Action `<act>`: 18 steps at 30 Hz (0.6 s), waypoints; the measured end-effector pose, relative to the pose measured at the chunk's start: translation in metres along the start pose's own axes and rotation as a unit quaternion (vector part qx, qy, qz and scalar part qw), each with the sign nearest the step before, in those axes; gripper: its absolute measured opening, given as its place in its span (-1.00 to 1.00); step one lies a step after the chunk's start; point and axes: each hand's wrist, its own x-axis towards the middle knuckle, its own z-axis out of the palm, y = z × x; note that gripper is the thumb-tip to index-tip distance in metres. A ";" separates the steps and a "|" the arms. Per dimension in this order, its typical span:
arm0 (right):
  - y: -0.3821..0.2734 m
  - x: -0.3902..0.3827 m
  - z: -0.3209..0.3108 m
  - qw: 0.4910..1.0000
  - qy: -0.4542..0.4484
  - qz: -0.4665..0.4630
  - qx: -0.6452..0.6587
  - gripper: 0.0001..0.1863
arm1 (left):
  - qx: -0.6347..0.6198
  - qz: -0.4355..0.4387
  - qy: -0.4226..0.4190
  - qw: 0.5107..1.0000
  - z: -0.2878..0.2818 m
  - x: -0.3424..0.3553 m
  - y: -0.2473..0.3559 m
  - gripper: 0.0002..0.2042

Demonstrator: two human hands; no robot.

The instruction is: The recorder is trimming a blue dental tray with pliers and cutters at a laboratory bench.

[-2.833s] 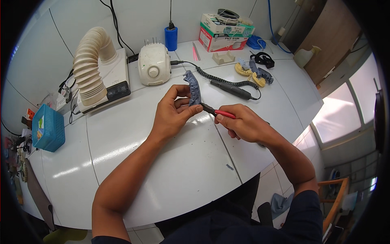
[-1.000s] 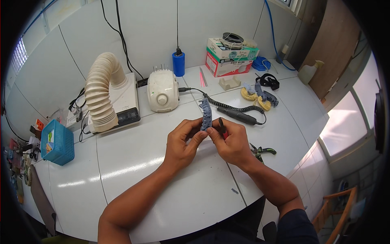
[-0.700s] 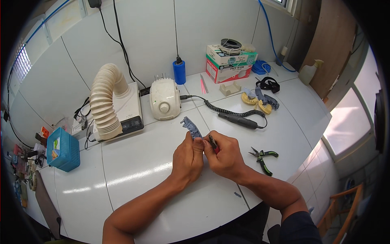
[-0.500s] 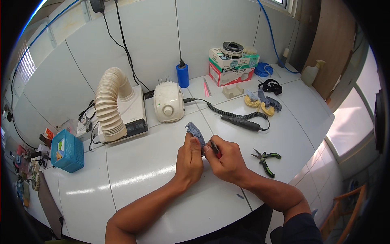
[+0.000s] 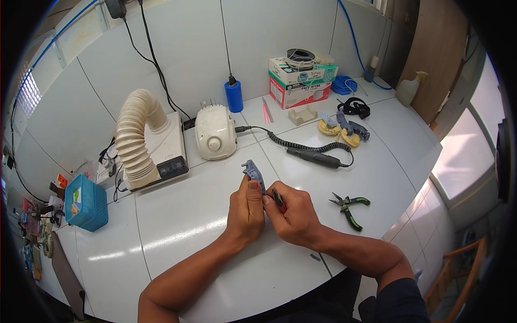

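I see both hands together over the tabletop. Left hand is clamped on one blue-grey model; its lower part is hidden behind the fingers. Right hand grips one red pen, tip touching the model, most of the shaft covered. One pair of pliers lies just right of the right hand. One handpiece lies beyond it. Two more models sit far right, details too small to make out.

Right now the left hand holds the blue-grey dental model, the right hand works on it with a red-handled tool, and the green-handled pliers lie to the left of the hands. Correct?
Not quite. The green-handled pliers lie on the white table to the right of the hands, as the head view shows. The left hand does hold the blue-grey dental model, and the right hand the red-handled tool.
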 end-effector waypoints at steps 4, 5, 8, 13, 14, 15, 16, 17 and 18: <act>0.004 0.000 0.000 0.998 0.030 -0.057 -0.019 -0.80 | -0.076 -0.030 -0.024 0.996 0.002 -0.002 -0.002 -0.58; 0.005 0.000 -0.002 0.998 0.025 -0.046 -0.029 -0.78 | -0.078 -0.055 -0.025 0.995 0.003 -0.002 -0.001 -0.59; 0.004 -0.001 -0.001 0.997 0.002 -0.050 -0.056 -0.78 | -0.218 -0.176 0.022 0.960 -0.002 -0.001 -0.019 -0.50; 0.000 -0.003 0.000 0.991 -0.054 -0.069 -0.099 -0.81 | -0.380 -0.237 0.118 0.886 0.001 0.014 0.032 -0.52; 0.001 -0.004 0.002 0.990 -0.057 -0.075 -0.105 -0.81 | -0.360 -0.233 0.119 0.895 0.001 0.014 0.035 -0.54; 0.001 -0.004 0.003 0.990 -0.064 -0.075 -0.105 -0.81 | -0.339 -0.226 0.121 0.905 0.000 0.014 0.038 -0.56; 0.002 -0.004 0.003 0.992 -0.061 -0.063 -0.092 -0.82 | -0.353 -0.226 0.126 0.899 0.001 0.014 0.040 -0.58; 0.003 -0.005 0.004 0.994 -0.057 -0.051 -0.078 -0.83 | -0.355 -0.227 0.132 0.897 0.001 0.014 0.038 -0.58; 0.002 -0.004 0.004 0.994 -0.061 -0.053 -0.079 -0.83 | -0.360 -0.216 0.134 0.898 0.001 0.014 0.036 -0.55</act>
